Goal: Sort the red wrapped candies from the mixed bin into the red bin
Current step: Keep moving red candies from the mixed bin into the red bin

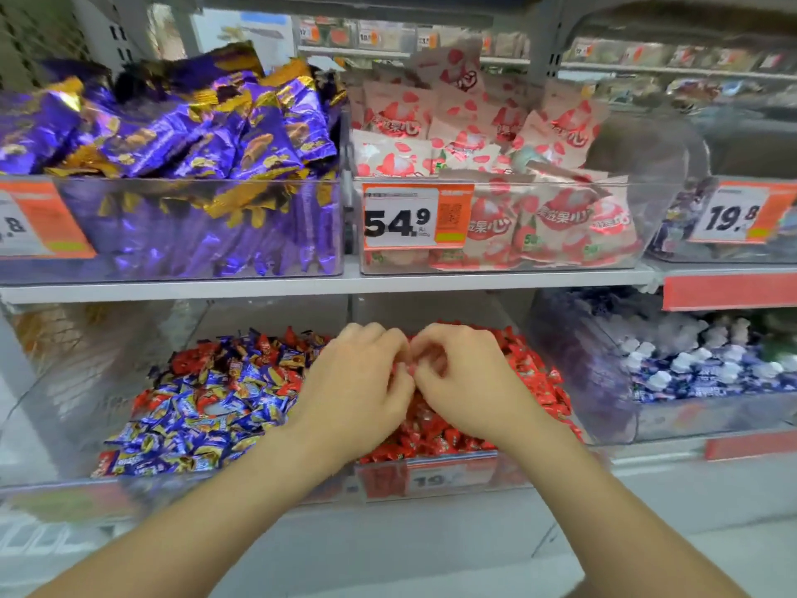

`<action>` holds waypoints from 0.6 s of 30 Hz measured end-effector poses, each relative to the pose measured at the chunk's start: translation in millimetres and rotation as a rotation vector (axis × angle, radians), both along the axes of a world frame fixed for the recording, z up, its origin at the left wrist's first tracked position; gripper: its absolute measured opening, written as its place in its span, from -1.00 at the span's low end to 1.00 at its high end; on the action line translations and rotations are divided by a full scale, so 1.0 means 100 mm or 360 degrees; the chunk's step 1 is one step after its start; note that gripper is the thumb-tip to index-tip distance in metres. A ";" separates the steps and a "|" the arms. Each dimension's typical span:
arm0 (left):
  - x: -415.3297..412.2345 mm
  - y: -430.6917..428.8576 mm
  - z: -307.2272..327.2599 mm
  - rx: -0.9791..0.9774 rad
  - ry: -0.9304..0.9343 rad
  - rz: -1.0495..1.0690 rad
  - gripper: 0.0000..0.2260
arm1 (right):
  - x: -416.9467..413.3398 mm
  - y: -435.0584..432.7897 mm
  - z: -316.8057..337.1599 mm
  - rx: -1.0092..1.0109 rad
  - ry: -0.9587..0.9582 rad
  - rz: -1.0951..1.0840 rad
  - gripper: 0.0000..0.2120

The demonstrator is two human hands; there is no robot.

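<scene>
The mixed bin (pixel 64 381) on the lower shelf at left holds blue candies (pixel 202 420) mixed with red candies (pixel 192 360). To its right is the red bin (pixel 431 479), filled with red wrapped candies (pixel 532 377). Both hands hover over the red bin's pile, fingertips almost touching. My left hand (pixel 358 381) has its fingers curled around red wrappers, which look blurred. My right hand (pixel 459 381) also curls its fingers and pinches red wrappers where the two hands meet. What lies under the palms is hidden.
The upper shelf carries a bin of purple and gold packets (pixel 172 135) and a bin of pink and white packets (pixel 483 135) with a 54.9 price tag (pixel 399 217). At lower right is a bin of blue and white sweets (pixel 707 364). A shelf edge (pixel 302 287) runs above my hands.
</scene>
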State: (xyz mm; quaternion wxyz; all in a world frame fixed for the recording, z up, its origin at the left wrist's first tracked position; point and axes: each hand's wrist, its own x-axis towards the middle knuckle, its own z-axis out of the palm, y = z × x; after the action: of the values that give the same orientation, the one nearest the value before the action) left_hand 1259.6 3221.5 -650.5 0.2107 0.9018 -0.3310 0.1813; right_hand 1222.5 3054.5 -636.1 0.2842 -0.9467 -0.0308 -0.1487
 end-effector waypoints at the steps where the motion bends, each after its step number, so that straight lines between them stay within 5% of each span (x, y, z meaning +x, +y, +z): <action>1: -0.02 0.14 0.02 -0.0059 -0.0006 0.0044 -0.96 | -0.01 0.18 0.07 0.0032 -0.0007 0.0022 -0.79; 5: 0.04 0.84 0.10 0.0044 0.0246 0.0241 -0.95 | 0.02 0.84 0.18 0.0045 0.0010 0.0096 -0.75; 11: 0.22 1.81 -0.08 0.0449 0.0769 0.0885 -0.74 | 0.21 1.48 0.18 -0.0739 0.0488 0.0243 -0.87; 18: 0.50 2.15 -0.07 0.1076 0.1354 0.0804 -0.72 | 0.42 1.78 0.04 -0.1206 0.0985 0.0281 -0.87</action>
State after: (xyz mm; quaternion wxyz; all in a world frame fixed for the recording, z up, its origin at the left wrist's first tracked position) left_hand 1310.0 3436.6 -657.7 -0.0236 0.9630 -0.0323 -0.2665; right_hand 1264.2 3232.1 -632.3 -0.0724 -0.9769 -0.0770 0.1857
